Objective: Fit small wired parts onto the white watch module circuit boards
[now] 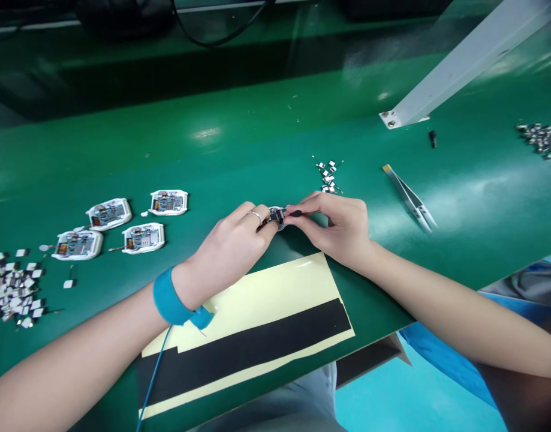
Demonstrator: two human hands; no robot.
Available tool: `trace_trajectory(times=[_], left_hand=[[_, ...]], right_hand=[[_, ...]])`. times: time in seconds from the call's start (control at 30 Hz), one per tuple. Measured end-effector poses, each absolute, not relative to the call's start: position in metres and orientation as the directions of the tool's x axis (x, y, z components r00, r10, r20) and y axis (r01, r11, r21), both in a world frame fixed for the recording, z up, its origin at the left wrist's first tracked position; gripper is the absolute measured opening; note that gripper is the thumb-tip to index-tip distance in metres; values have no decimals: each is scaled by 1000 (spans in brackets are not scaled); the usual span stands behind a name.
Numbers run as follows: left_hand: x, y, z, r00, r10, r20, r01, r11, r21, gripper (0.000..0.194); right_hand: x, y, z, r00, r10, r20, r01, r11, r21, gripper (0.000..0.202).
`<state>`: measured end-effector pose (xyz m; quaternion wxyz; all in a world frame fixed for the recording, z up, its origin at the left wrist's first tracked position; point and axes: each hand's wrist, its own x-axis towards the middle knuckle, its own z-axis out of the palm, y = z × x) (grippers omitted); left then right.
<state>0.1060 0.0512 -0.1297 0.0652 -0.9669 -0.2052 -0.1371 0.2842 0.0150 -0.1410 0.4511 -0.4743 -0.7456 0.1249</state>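
My left hand [239, 240], with a ring and a blue wrist strap [169, 297], is closed round a small device with a circuit board [277, 216] at the middle of the view. From the right, my right hand [331, 225] pinches a small black piece [295, 213] against the device. Below both hands lies a pale yellow sheet [284, 288] with a black strip [257, 339] along it. Much of the device is hidden by my fingers. A little group of small white parts [329, 179] lies just beyond my right hand.
Several white housings with circuit boards [144, 238] stand at the left, near a pile of small white parts [12, 288]. Tweezers [409, 198] lie at the right, below a slanted metal post [464, 60]. Another parts pile [541, 139] is at the far right of the green table [239, 144].
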Motion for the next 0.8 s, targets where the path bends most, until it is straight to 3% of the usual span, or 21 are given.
trace_trajectory(times=[0.57,0.67,0.8], left_hand=[[105,51,-131,871,358,335,405,-910,-82,13],[105,53,-133,867,371,333,411,-910,-55,13],[106,52,-132,850,425,312,451,-893,-13,16]], right_hand=[[282,21,-149,-207,754,623,551,616,-563,9],[281,21,-150,-215,767,604,554,605,-571,11],[281,26,-147,-165,873,459,549,468,-692,15]])
